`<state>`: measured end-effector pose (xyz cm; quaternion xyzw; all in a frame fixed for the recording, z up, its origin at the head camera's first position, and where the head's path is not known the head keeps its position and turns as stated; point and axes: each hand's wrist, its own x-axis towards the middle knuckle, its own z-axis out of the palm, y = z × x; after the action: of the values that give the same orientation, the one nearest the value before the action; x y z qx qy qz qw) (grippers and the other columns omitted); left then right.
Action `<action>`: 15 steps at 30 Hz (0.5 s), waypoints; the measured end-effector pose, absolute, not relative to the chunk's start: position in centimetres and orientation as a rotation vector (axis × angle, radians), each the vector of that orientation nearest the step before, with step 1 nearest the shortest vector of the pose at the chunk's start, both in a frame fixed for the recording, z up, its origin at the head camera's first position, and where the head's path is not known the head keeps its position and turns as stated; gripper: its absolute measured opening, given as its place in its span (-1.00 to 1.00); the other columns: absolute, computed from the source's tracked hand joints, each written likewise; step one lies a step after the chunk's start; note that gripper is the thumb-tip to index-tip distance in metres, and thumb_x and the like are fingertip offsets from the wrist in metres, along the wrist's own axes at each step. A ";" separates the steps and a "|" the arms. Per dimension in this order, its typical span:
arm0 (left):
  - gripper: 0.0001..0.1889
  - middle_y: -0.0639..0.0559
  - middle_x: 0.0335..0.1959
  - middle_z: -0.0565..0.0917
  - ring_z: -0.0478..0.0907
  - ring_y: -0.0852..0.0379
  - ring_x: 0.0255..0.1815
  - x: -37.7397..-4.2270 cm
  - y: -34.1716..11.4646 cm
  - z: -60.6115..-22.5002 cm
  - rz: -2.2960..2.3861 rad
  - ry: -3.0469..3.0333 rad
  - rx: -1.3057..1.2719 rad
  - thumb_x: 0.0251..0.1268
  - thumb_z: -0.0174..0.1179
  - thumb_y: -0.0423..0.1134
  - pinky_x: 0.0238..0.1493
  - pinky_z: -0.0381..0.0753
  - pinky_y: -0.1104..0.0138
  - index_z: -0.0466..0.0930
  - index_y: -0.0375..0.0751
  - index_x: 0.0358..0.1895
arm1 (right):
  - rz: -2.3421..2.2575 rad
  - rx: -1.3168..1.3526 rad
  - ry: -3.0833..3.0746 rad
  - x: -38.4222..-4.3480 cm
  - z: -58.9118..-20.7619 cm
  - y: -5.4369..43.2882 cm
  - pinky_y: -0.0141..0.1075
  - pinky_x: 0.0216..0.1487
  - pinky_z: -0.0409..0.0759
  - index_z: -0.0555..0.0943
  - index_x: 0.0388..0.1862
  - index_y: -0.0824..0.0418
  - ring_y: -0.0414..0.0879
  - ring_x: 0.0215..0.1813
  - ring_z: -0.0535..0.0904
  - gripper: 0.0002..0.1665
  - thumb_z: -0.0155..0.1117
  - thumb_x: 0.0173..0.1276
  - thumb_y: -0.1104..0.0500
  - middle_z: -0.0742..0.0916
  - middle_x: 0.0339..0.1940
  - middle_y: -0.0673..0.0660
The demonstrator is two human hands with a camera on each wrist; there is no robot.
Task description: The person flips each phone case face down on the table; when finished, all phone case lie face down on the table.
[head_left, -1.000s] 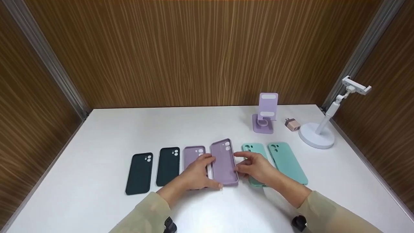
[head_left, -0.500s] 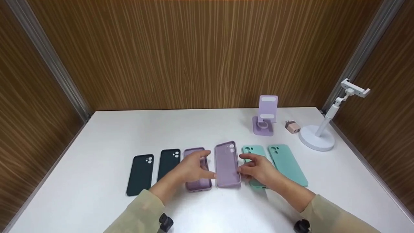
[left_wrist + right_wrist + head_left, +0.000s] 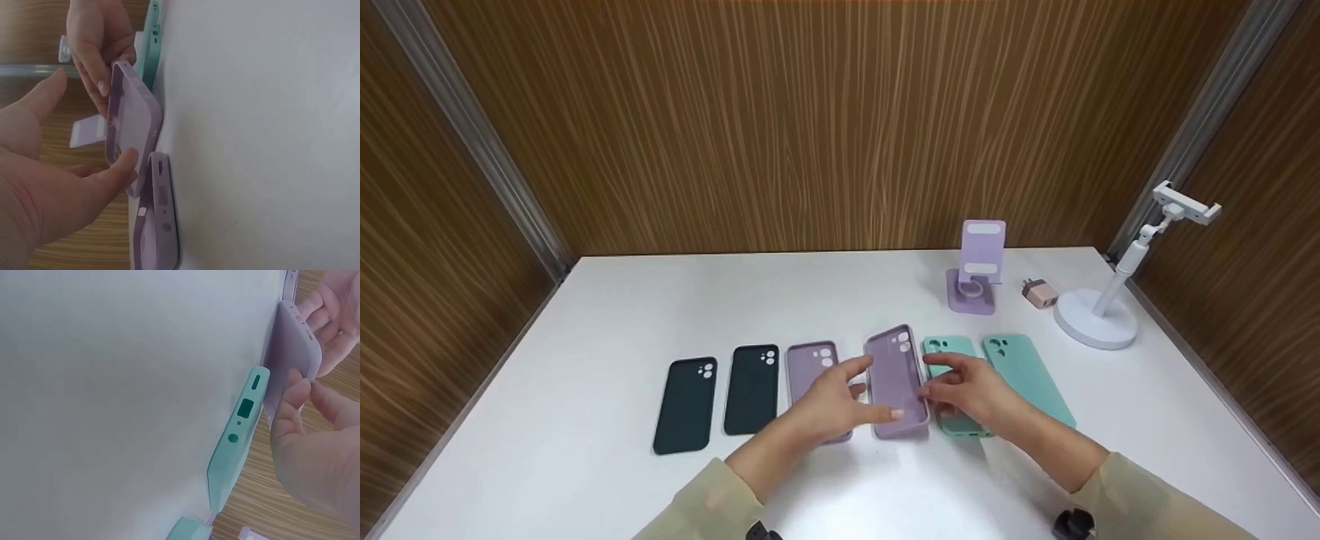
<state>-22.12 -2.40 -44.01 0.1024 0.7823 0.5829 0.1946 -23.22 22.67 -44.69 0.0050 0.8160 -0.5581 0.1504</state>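
A purple phone case (image 3: 894, 382), hollow side up, stands tilted with its right edge raised off the table. My right hand (image 3: 979, 390) pinches that edge between thumb and fingers, as the right wrist view also shows. My left hand (image 3: 829, 405) is spread at the case's left side, its thumb over the lower part; in the left wrist view a finger (image 3: 121, 169) lies against or just before the case, contact unclear. A second purple case (image 3: 810, 367) lies to the left, partly under my left hand. One teal case (image 3: 949, 345) is partly behind my right hand.
Two black cases (image 3: 685, 405) lie at the left of the row, another teal case (image 3: 1027, 375) at its right end. Behind are a purple phone stand (image 3: 981, 251), a pink charger plug (image 3: 1040, 293) and a white stand (image 3: 1095, 319). Wood-grain panels (image 3: 840, 127) wall the table.
The purple case in my right hand has shifted right and tilted more. My left hand drew back to the left, then came forward to the case's left side again.
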 end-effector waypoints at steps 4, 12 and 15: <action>0.09 -0.17 0.67 0.25 0.33 -0.23 0.58 -21.8 -1.8 -44.1 1.709 2.134 0.213 0.11 0.67 -0.13 0.49 0.41 -0.02 0.20 -0.22 0.67 | -1.604 0.010 2.341 -23.1 -44.5 22.8 -0.24 -0.10 0.76 0.42 0.55 0.33 -0.03 -0.13 0.75 -0.27 0.43 0.47 0.26 0.83 -0.08 0.18; 0.10 -0.26 0.69 0.17 0.29 -0.27 0.59 -21.4 -1.5 -44.4 1.792 2.008 0.152 0.10 0.66 -0.19 0.49 0.40 -0.02 0.17 -0.25 0.67 | -1.574 -0.002 2.356 -23.0 -44.2 23.2 -0.23 -0.07 0.75 0.42 0.56 0.32 -0.02 -0.12 0.74 -0.25 0.46 0.47 0.22 0.83 -0.09 0.16; 0.10 -0.26 0.70 0.15 0.31 -0.23 0.59 -21.4 -1.5 -44.6 1.808 1.969 0.133 0.10 0.67 -0.20 0.50 0.40 0.00 0.17 -0.24 0.68 | -1.556 0.006 2.361 -22.9 -44.1 23.2 -0.23 -0.05 0.74 0.43 0.56 0.29 -0.01 -0.11 0.73 -0.26 0.46 0.47 0.21 0.83 -0.08 0.14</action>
<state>-21.39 -1.53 -44.56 0.0484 0.7158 0.6574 0.2304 -22.95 23.24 -44.08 0.0022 0.8247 -0.5436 0.1565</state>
